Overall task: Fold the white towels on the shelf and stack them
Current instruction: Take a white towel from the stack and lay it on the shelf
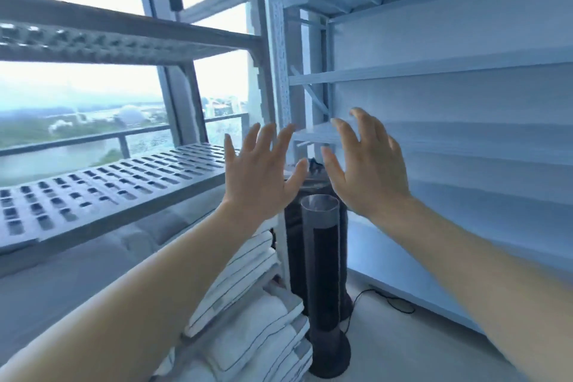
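White towels [245, 295], some with thin dark stripes, sit folded and piled just left of the black tower fan [325, 273], on a low level of the grey slotted rack [108, 192]. More of them lie rolled or bunched lower down, by the fan's foot. Both hands are up in the air well above that pile and hold nothing.

The left hand [263, 177] hangs above and slightly left of the fan's top, palm forward, fingers straight and spread. The right hand [369, 170] is above and slightly right of the fan, fingers spread and a little bent, in front of the pale shelf unit [434, 68] on the fan's right side. Neither hand touches a shelf or a towel.

What matters for the reach is that the towels lie down and to the left of both hands, under the left forearm. The left hand is on the pile's side of the fan, so I judge it the nearer one. The right hand would have to cross over the fan.

The pile's folded edges seem to run along the rack, away from the person. A thin cord [384, 298] trails on the floor to the right of the fan.
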A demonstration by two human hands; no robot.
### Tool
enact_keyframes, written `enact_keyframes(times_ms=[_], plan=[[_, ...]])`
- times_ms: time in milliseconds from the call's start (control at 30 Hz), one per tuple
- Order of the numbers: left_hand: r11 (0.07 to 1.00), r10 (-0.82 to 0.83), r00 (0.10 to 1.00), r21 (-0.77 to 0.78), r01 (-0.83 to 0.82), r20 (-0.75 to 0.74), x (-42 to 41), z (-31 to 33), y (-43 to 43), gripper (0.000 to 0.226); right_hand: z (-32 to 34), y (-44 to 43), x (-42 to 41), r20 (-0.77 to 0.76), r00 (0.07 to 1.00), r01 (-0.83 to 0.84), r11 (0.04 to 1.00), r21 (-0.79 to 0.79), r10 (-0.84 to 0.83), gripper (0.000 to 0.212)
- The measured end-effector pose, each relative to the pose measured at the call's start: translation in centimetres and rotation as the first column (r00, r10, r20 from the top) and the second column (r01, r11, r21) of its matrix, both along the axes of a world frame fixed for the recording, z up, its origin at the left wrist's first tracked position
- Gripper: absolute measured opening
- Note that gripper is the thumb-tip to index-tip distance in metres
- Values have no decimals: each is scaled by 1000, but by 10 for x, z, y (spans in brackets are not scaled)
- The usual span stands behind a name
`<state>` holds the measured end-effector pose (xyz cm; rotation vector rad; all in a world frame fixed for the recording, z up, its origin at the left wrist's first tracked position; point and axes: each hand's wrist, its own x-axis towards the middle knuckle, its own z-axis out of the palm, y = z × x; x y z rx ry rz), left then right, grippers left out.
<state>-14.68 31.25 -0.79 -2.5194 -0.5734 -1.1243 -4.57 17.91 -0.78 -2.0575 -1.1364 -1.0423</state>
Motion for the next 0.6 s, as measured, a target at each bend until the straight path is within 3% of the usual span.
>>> enact_keyframes(times_ms=[200, 600], plan=[[959, 283, 958, -21, -284, -33, -104, -11, 82, 62, -15, 122, -71, -29, 958, -285, 958, -26, 284, 48], [781, 623, 782, -38, -623, -22, -270, -21, 191, 62, -23, 290, -215, -72, 760, -649, 760, -36, 646, 47]])
